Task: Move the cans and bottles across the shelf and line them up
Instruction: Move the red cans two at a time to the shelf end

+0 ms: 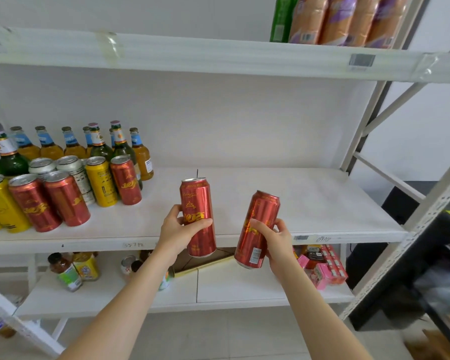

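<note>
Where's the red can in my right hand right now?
Head view, right of centre: the right hand holds the tilted red can in front of the middle shelf, beside the upright can in the left hand.

Forearms (130,302), left hand (176,231) and right hand (277,241) are bare.

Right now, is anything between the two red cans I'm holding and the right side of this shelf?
Nothing visible. The left hand grips the left can and the right hand the right can, both in front of the shelf; the other cans and bottles stand only at its left end.
</note>
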### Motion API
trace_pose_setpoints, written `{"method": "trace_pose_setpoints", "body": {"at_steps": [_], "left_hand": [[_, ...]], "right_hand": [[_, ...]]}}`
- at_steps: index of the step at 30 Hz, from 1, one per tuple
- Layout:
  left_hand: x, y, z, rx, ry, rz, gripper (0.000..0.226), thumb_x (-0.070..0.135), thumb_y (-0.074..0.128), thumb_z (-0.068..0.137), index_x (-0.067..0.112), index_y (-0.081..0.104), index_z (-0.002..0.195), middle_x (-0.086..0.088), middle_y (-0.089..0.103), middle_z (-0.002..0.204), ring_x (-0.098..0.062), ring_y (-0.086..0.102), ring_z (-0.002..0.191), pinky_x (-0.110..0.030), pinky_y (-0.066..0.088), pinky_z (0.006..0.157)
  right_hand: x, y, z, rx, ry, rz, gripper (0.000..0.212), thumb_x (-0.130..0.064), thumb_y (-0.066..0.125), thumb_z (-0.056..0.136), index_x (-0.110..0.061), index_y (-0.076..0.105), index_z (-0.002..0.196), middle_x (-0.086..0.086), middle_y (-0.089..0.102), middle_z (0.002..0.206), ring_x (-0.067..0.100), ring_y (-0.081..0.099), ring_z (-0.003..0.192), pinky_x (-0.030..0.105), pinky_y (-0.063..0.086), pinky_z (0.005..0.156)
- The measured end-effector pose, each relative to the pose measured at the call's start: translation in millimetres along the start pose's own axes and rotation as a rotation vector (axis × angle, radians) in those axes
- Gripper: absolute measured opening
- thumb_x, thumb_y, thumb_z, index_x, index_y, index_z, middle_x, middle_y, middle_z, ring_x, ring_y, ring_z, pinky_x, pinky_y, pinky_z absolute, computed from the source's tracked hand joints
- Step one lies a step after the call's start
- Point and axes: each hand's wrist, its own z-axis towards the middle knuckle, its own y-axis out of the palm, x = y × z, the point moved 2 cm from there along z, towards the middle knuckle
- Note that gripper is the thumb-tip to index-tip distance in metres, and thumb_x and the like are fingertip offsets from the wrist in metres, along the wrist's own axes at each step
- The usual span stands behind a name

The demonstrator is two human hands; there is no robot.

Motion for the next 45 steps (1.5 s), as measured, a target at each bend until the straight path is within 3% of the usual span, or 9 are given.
{"method": "trace_pose_setpoints", "body": {"at_steps": [4, 9, 12, 18, 24, 32, 40, 45], "left_hand": [[8.2, 40.9, 7.5, -0.016, 0.014, 0.019, 0.052, 0.031, 0.085, 0.072, 0.033, 0.050, 0.110, 0.002, 0.065, 0.110, -0.018, 0.063, 0.104, -0.037, 0.051, 0.086], [18.9, 94.1, 30.9, -0.059, 0.004, 0.069, 0.065, 0.032, 0.086, 0.070, 0.025, 0.050, 0.124, -0.002, 0.065, 0.115, -0.022, 0.063, 0.108, -0.048, 0.050, 0.098], [27.3, 130.6, 49.6, -0.093, 0.020, 0.092, 0.064, 0.033, 0.086, 0.070, 0.026, 0.050, 0.123, -0.002, 0.065, 0.115, -0.021, 0.063, 0.106, -0.046, 0.050, 0.097], [40.9, 210.8, 78.5, -0.133, 0.026, 0.091, 0.072, 0.041, 0.089, 0.053, 0.028, 0.055, 0.115, -0.005, 0.070, 0.107, -0.023, 0.069, 0.098, -0.049, 0.055, 0.090], [46.7, 297.5, 82.3, -0.148, 0.038, 0.103, 0.059, 0.028, 0.090, 0.066, 0.027, 0.055, 0.114, -0.004, 0.070, 0.106, -0.021, 0.068, 0.096, -0.044, 0.056, 0.088], [51.7, 388.9, 67.2, -0.114, 0.015, 0.090, 0.065, 0.036, 0.090, 0.054, 0.029, 0.057, 0.109, -0.003, 0.072, 0.102, -0.019, 0.070, 0.093, -0.041, 0.056, 0.086], [54.8, 437.1, 96.2, -0.087, 0.009, 0.119, 0.076, 0.048, 0.088, 0.043, 0.033, 0.056, 0.110, 0.000, 0.072, 0.103, -0.018, 0.070, 0.095, -0.046, 0.055, 0.091], [58.5, 449.3, 130.2, -0.087, 0.019, 0.132, 0.074, 0.041, 0.090, 0.045, 0.030, 0.056, 0.110, -0.002, 0.072, 0.102, -0.019, 0.070, 0.093, -0.046, 0.055, 0.091]], "right_hand": [[-9.0, -36.4, 18.5, 0.020, 0.002, 0.037, 0.045, -0.020, 0.082, 0.074, -0.018, 0.055, 0.110, 0.014, 0.068, 0.107, 0.033, 0.069, 0.095, 0.056, 0.055, 0.086], [-23.9, -76.7, 49.9, 0.063, -0.006, 0.065, 0.043, -0.016, 0.081, 0.074, -0.015, 0.056, 0.109, 0.014, 0.068, 0.103, 0.032, 0.070, 0.091, 0.055, 0.057, 0.083], [-34.8, -101.7, 73.5, 0.086, -0.033, 0.054, 0.045, -0.017, 0.082, 0.073, -0.016, 0.056, 0.109, 0.013, 0.068, 0.103, 0.030, 0.070, 0.090, 0.053, 0.057, 0.084], [-57.8, -166.1, 110.3, 0.121, -0.066, 0.075, 0.044, -0.016, 0.080, 0.075, -0.017, 0.054, 0.111, 0.011, 0.067, 0.104, 0.027, 0.069, 0.091, 0.040, 0.057, 0.073], [-76.5, -244.9, 142.6, 0.114, -0.066, 0.055, 0.046, -0.017, 0.081, 0.075, -0.017, 0.054, 0.112, 0.011, 0.068, 0.105, 0.028, 0.070, 0.091, 0.045, 0.058, 0.079], [-99.4, -332.8, 178.0, 0.035, -0.040, 0.024, 0.048, -0.015, 0.082, 0.073, -0.017, 0.053, 0.112, 0.012, 0.067, 0.107, 0.028, 0.070, 0.092, 0.047, 0.058, 0.081], [-107.2, -363.6, 229.5, 0.010, -0.028, 0.037, 0.045, -0.014, 0.082, 0.072, -0.017, 0.056, 0.109, 0.012, 0.067, 0.107, 0.028, 0.070, 0.092, 0.048, 0.057, 0.084], [-110.3, -361.6, 269.2, -0.005, -0.041, 0.030, 0.051, -0.017, 0.083, 0.072, -0.018, 0.054, 0.113, 0.009, 0.068, 0.108, 0.027, 0.069, 0.095, 0.048, 0.056, 0.086]]}}
